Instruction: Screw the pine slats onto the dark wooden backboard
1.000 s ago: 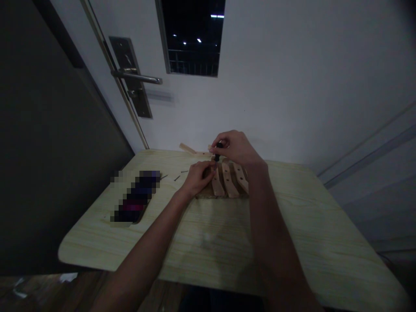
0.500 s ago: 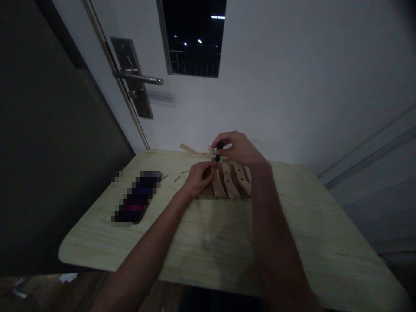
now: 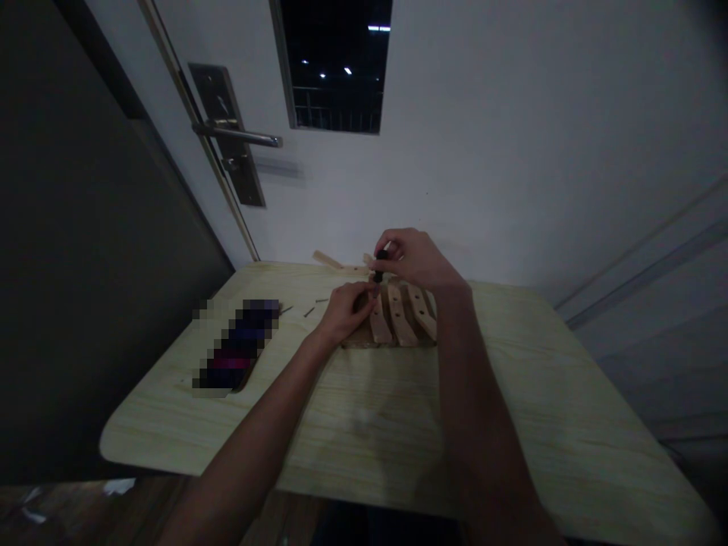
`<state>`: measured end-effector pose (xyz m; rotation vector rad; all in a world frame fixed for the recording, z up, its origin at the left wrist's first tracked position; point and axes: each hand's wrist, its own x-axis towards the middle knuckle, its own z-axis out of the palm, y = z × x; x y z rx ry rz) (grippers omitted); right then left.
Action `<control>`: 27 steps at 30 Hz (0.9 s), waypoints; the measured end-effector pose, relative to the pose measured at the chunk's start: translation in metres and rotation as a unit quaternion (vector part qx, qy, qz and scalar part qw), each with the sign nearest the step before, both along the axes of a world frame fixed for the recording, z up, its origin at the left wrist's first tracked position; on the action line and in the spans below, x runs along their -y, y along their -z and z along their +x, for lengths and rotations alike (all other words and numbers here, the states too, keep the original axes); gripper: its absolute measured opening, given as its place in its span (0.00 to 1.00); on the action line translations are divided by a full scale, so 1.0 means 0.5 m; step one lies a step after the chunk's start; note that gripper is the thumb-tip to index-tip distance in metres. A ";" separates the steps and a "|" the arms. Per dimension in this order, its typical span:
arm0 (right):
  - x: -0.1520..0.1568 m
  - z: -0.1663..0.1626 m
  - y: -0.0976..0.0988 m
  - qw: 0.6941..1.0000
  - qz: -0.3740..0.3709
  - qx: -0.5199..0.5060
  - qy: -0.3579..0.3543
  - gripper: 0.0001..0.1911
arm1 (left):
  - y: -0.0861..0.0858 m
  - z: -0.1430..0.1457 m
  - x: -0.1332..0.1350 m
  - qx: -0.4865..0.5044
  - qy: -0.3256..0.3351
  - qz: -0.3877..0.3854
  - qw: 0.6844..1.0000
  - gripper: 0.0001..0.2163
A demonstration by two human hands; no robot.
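My right hand (image 3: pixel 406 258) is closed around the black handle of a screwdriver (image 3: pixel 381 262), held upright with its lower end over the leftmost curved wooden strip (image 3: pixel 379 324). My left hand (image 3: pixel 346 309) lies at that strip's left side, thumb and fingertips gripping it just below the screwdriver. The screwdriver's tip is hidden behind the left fingertips. Two more curved strips with holes, a middle one (image 3: pixel 401 318) and a right one (image 3: pixel 422 311), lie side by side on a brown wooden board (image 3: pixel 356 343).
A loose angled wooden piece (image 3: pixel 328 260) rests behind my hands near the white door. Several screws (image 3: pixel 309 312) lie left of the board, beside a blurred-out phone (image 3: pixel 242 345). The pale wooden table (image 3: pixel 353 425) has its rounded edge towards me. A door handle (image 3: pixel 244 136) is above.
My right hand has shifted its grip slightly on the screwdriver, the fingers turning a little around the handle. My left hand stays in place; the view has moved slightly.
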<state>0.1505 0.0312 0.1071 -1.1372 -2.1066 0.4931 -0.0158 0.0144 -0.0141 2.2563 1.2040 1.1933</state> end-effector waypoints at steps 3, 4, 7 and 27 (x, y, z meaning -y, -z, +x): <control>0.002 -0.001 -0.001 1.000 -0.007 0.002 0.017 0.11 | 0.002 -0.001 -0.002 0.004 0.001 0.003 1.000 0.12; 0.002 -0.001 -0.002 1.000 -0.009 0.000 0.017 0.11 | 0.003 -0.001 -0.002 0.003 0.000 0.005 1.000 0.12; 0.002 -0.001 -0.003 1.000 -0.003 -0.009 0.008 0.10 | 0.005 -0.002 -0.003 -0.008 -0.004 0.004 1.000 0.14; 0.009 0.006 -0.012 1.000 0.024 -0.001 -0.002 0.07 | 0.006 -0.002 -0.004 -0.010 -0.007 0.006 1.000 0.12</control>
